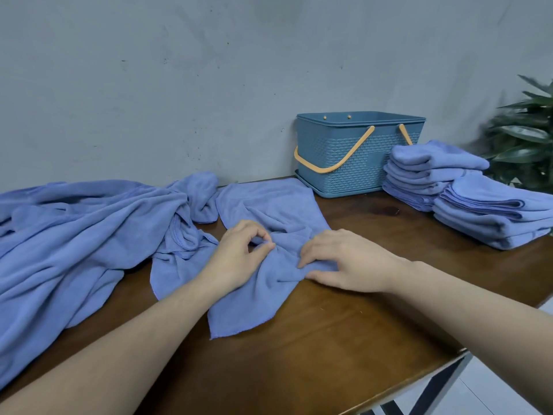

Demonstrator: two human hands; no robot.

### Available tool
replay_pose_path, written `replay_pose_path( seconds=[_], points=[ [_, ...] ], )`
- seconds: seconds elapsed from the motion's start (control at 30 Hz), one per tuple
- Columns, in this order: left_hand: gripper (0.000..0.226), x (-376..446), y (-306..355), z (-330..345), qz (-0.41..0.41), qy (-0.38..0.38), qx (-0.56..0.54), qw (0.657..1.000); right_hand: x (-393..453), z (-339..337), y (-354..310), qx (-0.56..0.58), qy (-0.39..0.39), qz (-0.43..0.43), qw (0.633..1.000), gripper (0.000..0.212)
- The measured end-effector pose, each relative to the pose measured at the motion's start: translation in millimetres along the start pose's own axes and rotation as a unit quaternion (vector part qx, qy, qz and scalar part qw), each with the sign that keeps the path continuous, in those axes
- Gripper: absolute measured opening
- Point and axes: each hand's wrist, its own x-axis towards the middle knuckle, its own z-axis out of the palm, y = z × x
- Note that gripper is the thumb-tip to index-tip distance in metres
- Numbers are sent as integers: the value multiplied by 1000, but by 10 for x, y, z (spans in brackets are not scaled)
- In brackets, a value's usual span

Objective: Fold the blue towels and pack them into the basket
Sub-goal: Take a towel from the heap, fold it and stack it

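Blue towel (pixel 270 211) lies crumpled at bench (pixel 344 324) centre, running from 12 o'clock toward us, bunched in the middle. Left hand (pixel 239 256) pinches a fold of it between thumb and forefinger; right hand (pixel 344 259) lies on the bunch, fingers slightly bent, seemingly pressing rather than gripping. We judge the cloth light, soft and floppy, with no stiffness: it will sag and wrinkle, so best taken at the corners or hemmed edge, near corner (pixel 215 335) at 6 o'clock. Unfolded pile (pixel 74 235) at 9 o'clock, touching our towel. Folded stacks (pixel 478 199) at 2 o'clock, just beside the basket (pixel 359 157) at 1 o'clock.

Basket interior hidden, so we cannot tell if anything is packed. Pile count unclear and cut off left. Right fingertips partly buried in cloth. Far towel edge tucked behind folds.
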Motion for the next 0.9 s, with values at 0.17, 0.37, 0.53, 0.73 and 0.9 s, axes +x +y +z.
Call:
replay_pose_path(
  seconds=[0.17, 0.37, 0.53, 0.73, 0.9],
  points=[
    [9, -106, 316, -68, 115, 32, -52, 992, 128, -62, -10, 130, 74, 107, 983, 13],
    [50, -209, 454, -8, 56, -95, -149, 983, 161, -319, -27, 321, 112, 156, 927, 7],
    [22, -149, 455, -3, 52, -94, -104, 989, 65, -438, -54, 413, 65, 195, 887, 9],
    [63, -81, 635, -159, -109, -102, -305, 941, 24, -507, -66, 461, 83, 252, 847, 16],
    [36, -38, 690, -87, -214, -89, -401, 886, 8, -442, -167, 287, 149, 225, 919, 14]
  ],
)
